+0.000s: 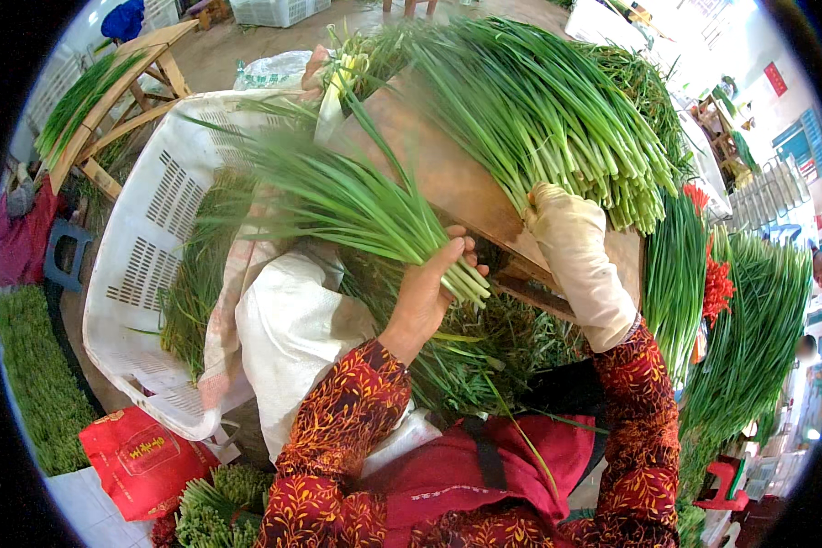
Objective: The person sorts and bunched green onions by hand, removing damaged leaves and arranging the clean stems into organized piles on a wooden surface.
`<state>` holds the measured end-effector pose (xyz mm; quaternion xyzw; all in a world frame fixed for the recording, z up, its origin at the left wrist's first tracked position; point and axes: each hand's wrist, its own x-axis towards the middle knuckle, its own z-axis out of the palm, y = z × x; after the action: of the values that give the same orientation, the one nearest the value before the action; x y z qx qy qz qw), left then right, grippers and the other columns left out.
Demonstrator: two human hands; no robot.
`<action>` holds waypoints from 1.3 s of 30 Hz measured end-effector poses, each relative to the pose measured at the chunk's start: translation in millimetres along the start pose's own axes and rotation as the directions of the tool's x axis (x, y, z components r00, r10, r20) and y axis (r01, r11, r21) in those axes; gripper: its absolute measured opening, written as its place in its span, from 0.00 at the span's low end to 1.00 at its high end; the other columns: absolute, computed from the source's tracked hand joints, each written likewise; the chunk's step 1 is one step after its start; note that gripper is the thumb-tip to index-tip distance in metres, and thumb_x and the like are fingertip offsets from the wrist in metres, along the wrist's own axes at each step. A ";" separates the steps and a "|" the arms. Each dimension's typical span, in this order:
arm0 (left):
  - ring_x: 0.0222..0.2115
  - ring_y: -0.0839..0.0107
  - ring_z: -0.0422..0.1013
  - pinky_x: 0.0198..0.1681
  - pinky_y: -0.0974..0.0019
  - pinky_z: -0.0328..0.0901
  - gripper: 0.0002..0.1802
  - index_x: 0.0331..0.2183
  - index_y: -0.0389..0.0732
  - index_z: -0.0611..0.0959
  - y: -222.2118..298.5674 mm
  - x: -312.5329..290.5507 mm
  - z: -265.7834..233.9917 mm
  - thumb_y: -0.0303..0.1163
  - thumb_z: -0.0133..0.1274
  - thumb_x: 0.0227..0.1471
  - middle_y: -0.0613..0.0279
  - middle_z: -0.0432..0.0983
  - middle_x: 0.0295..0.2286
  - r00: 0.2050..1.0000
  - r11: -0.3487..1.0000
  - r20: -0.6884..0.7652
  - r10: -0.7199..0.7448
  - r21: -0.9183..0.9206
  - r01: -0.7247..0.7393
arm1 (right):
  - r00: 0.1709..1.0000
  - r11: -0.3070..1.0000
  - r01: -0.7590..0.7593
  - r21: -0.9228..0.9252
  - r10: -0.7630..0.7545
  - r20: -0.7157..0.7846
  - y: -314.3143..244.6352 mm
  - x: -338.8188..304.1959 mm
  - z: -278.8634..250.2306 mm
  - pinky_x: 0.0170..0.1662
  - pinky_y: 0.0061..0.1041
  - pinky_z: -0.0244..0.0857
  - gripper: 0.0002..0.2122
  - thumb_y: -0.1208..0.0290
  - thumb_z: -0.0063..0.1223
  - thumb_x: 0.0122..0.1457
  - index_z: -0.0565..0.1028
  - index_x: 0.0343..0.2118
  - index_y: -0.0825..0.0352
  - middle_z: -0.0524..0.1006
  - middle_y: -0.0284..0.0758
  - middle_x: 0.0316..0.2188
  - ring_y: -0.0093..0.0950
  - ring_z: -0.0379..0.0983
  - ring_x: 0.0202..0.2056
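We see the left hand (426,292) with its grip clamped on a bunch of green chives (356,196), held by the cut ends so the leaves fan far and left over a white slotted plastic crate (142,228). The crate holds loose green trimmings along its inner wall, with a pale sack (292,329) lying over its near edge. The right hand (571,242), in a cream glove, rests on the wooden surface (447,173); its fingers seem curled against the ends of a large chive pile (548,110), though we cannot tell whether they grip any stalks. More tied bundles (749,338) lie to the right.
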<state>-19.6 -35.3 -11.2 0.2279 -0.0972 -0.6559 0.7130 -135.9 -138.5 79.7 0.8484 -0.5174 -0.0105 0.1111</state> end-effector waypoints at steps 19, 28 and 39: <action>0.28 0.76 0.67 0.30 0.71 0.66 0.13 0.35 0.37 0.71 4.2 -12.8 10.4 0.32 0.50 0.46 0.66 0.69 0.28 0.976 0.983 -0.172 -0.136 0.102 0.155 | 0.996 0.459 -0.087 0.884 0.056 0.069 -41.2 -52.7 18.3 0.30 0.23 0.63 0.15 0.60 0.50 0.48 0.71 0.35 0.65 0.74 0.37 0.25 0.27 0.71 0.25; 0.35 0.75 0.67 0.36 0.69 0.66 0.18 0.40 0.36 0.70 3.8 -14.1 -4.3 0.35 0.49 0.47 0.63 0.69 0.34 0.992 0.992 -0.031 -0.122 0.043 0.123 | 0.991 -0.006 0.052 0.999 0.124 -0.050 -51.9 -62.3 27.6 0.31 0.16 0.63 0.05 0.77 0.53 0.46 0.73 0.28 0.67 0.70 0.30 0.27 0.19 0.67 0.29; 0.27 0.74 0.66 0.33 0.63 0.67 0.12 0.36 0.40 0.69 44.2 -7.1 0.6 0.33 0.47 0.48 0.62 0.69 0.28 0.939 0.919 -0.016 0.342 0.215 -0.331 | 0.818 0.801 0.103 0.590 -0.406 0.409 3.7 -115.8 30.2 0.35 0.25 0.64 0.12 0.59 0.51 0.48 0.73 0.32 0.60 0.73 0.35 0.33 0.30 0.71 0.32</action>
<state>18.7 -27.0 10.5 0.2987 -0.1842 -0.5033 0.7897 -196.9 -43.6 39.8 0.8732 -0.3854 -0.1058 -0.2790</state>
